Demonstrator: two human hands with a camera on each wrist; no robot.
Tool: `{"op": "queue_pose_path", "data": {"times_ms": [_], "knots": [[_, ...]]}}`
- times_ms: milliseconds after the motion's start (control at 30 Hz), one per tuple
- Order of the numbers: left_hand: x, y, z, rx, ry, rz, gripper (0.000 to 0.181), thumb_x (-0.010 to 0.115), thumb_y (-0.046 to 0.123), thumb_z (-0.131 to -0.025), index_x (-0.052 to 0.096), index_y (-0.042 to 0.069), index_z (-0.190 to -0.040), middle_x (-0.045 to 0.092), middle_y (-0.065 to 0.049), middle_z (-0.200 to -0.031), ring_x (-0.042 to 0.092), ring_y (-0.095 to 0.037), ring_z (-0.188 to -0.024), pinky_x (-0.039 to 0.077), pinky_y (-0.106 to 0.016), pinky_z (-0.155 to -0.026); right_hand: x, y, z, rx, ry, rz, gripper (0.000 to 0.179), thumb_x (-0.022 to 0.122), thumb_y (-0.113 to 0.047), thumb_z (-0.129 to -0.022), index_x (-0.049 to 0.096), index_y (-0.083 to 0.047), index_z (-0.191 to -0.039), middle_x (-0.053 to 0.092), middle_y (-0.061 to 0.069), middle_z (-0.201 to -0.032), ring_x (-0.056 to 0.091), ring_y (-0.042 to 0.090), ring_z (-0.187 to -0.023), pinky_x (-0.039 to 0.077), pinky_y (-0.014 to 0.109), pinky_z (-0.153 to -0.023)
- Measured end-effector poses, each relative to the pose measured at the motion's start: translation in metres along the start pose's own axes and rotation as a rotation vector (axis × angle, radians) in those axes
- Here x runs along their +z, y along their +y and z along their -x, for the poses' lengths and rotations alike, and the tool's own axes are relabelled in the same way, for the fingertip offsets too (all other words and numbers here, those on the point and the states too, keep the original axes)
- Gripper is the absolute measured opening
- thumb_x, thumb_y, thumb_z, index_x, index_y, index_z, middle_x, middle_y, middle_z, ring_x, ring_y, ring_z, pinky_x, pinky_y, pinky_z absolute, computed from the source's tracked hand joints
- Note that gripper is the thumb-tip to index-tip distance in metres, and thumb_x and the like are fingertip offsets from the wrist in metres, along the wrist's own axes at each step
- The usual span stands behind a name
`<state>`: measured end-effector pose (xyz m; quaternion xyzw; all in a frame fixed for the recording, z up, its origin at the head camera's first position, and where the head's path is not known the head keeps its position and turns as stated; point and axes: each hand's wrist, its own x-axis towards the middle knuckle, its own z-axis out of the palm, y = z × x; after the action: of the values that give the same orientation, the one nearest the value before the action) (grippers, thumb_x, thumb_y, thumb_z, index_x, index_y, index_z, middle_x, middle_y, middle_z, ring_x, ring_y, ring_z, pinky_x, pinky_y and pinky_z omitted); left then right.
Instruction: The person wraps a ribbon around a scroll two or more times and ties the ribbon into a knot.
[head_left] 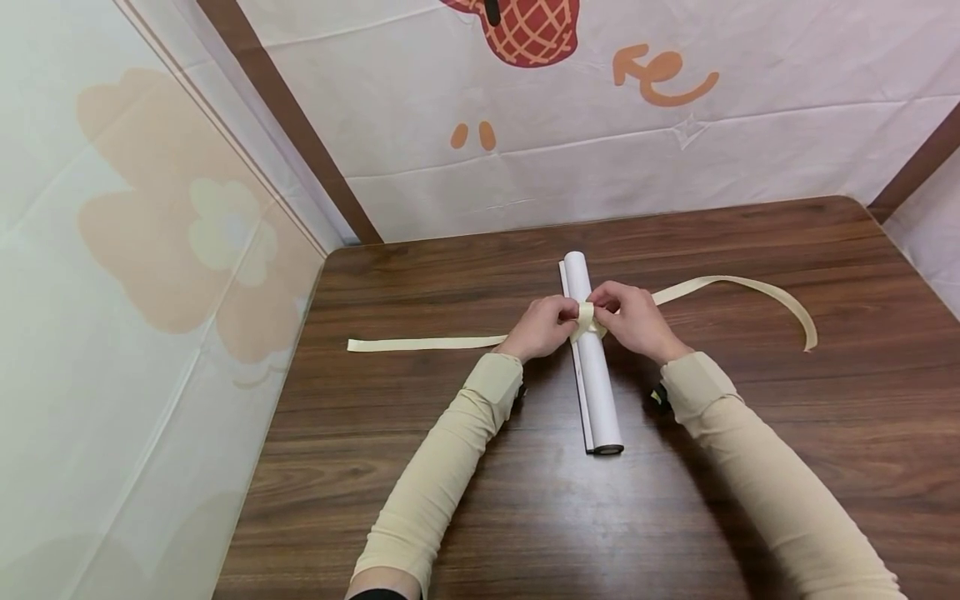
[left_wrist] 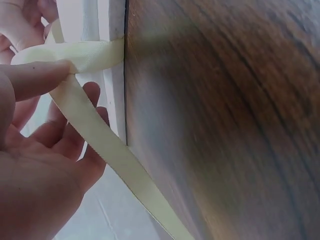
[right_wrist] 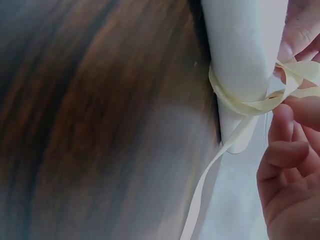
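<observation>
A white rolled sheet (head_left: 597, 383) lies lengthwise on the table, its near end showing a dark edge. Around its middle passes a pale yellow ribbon (head_left: 423, 343), crossed and looped on top. My left hand (head_left: 542, 327) pinches the ribbon loop from the left; in the left wrist view its thumb (left_wrist: 42, 77) presses on the band. From the other side, my right hand (head_left: 636, 321) pinches the ribbon between thumb and fingers. The right wrist view shows the ribbon wrapped snugly round the roll, with loose loops (right_wrist: 295, 77) between the fingertips.
One ribbon tail stretches left over the brown wooden table (head_left: 375, 450); the other curves away to the right. White cloth walls with a printed flower (head_left: 150, 217) stand at the left and behind the table's far edge.
</observation>
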<state>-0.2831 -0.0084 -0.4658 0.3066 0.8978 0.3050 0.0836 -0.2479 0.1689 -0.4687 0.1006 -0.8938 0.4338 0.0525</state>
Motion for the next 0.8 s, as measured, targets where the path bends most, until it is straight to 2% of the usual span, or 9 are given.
{"op": "queue_pose_path", "data": {"times_ms": [133, 233, 333, 467, 567, 700, 800], "knots": [[0.0015, 0.001, -0.0005, -0.007, 0.032, 0.019, 0.004, 0.063, 0.007, -0.09, 0.065, 0.005, -0.092, 0.066, -0.005, -0.089, 0.056, -0.013, -0.081, 0.043, -0.02, -0.073, 0.0003, 0.0018, -0.0004, 0.007, -0.049, -0.048, 0.014, 0.059, -0.006, -0.093, 0.067, -0.004, -0.104, 0.07, 0.015, -0.096, 0.059, 0.019, -0.073, 0.045, 0.025, -0.059], [0.0026, 0.0013, 0.0001, -0.035, 0.062, 0.064, 0.009, 0.065, 0.007, -0.089, 0.064, 0.004, -0.097, 0.068, -0.007, -0.092, 0.061, -0.014, -0.084, 0.045, -0.019, -0.075, -0.0005, 0.0051, 0.0002, 0.009, -0.099, -0.102, 0.018, 0.055, -0.006, -0.093, 0.066, -0.002, -0.107, 0.069, 0.016, -0.098, 0.057, 0.018, -0.071, 0.045, 0.024, -0.058], [0.0037, 0.0003, 0.0008, -0.066, 0.096, 0.111, 0.015, 0.066, 0.008, -0.089, 0.059, 0.005, -0.102, 0.068, -0.008, -0.095, 0.063, -0.015, -0.087, 0.046, -0.019, -0.076, -0.0022, 0.0078, 0.0008, 0.011, -0.139, -0.147, 0.023, 0.054, -0.003, -0.091, 0.064, 0.0, -0.111, 0.067, 0.018, -0.098, 0.056, 0.016, -0.07, 0.045, 0.023, -0.058], [0.0042, -0.0017, 0.0004, -0.082, 0.12, 0.129, 0.026, 0.066, 0.007, -0.088, 0.056, 0.006, -0.112, 0.069, -0.008, -0.095, 0.063, -0.015, -0.086, 0.047, -0.021, -0.077, -0.0051, 0.0081, 0.0014, -0.012, -0.18, -0.141, 0.03, 0.059, 0.001, -0.085, 0.061, 0.001, -0.115, 0.067, 0.018, -0.097, 0.053, 0.015, -0.066, 0.043, 0.022, -0.058], [0.0041, -0.0027, -0.0014, -0.072, 0.109, 0.095, 0.027, 0.064, 0.006, -0.089, 0.06, 0.005, -0.116, 0.069, -0.007, -0.092, 0.061, -0.014, -0.084, 0.047, -0.021, -0.078, -0.0062, 0.0068, 0.0017, -0.034, -0.205, -0.128, 0.036, 0.066, 0.002, -0.081, 0.06, 0.0, -0.116, 0.067, 0.017, -0.094, 0.051, 0.016, -0.065, 0.042, 0.022, -0.059], [0.0038, -0.0031, -0.0034, -0.06, 0.073, 0.041, 0.016, 0.062, 0.009, -0.09, 0.069, 0.005, -0.105, 0.069, -0.005, -0.09, 0.057, -0.012, -0.081, 0.044, -0.02, -0.075, -0.0059, 0.007, 0.0017, -0.047, -0.219, -0.141, 0.041, 0.069, 0.004, -0.078, 0.059, 0.001, -0.117, 0.066, 0.017, -0.091, 0.053, 0.018, -0.067, 0.043, 0.022, -0.06], [0.0036, -0.0028, -0.0037, -0.064, 0.048, 0.037, 0.014, 0.061, 0.011, -0.092, 0.07, 0.005, -0.1, 0.069, -0.005, -0.09, 0.056, -0.013, -0.08, 0.043, -0.02, -0.073, -0.0054, 0.0087, 0.0017, -0.051, -0.216, -0.141, 0.042, 0.069, 0.005, -0.078, 0.059, 0.001, -0.118, 0.064, 0.016, -0.09, 0.054, 0.018, -0.069, 0.043, 0.021, -0.062]]}}
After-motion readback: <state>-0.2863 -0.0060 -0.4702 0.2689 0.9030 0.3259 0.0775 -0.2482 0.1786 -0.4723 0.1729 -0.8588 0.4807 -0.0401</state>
